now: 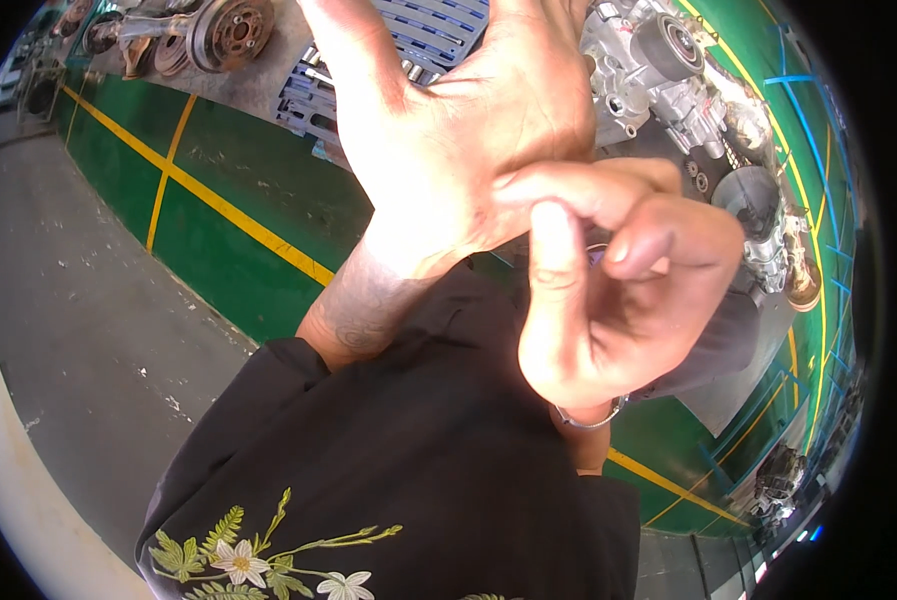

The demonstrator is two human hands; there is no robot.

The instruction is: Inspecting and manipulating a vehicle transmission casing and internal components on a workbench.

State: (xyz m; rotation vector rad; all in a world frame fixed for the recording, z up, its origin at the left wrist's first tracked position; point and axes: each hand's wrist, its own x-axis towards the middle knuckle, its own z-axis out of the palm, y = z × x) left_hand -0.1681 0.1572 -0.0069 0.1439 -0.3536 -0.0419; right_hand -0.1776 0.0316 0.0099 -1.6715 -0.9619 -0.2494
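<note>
We had left hand [458, 140] splayed wide, empty; right hand [608, 290] curled against its heel, holding nothing visible — nearest work: engine assembly [668, 80] beyond, likely heavy, rigid; grip by housing.

The left hand [458, 130] is raised close to the camera, back toward the lens, fingers spread and running out of the top edge; its forearm shows a dark tattoo above a black sleeve. The right hand [608, 290] is curled, its fingertips pressed against the left hand near the wrist, the thumb upright in front. A thin silver bracelet [590, 420] circles the right wrist. Neither hand holds any object.
</note>
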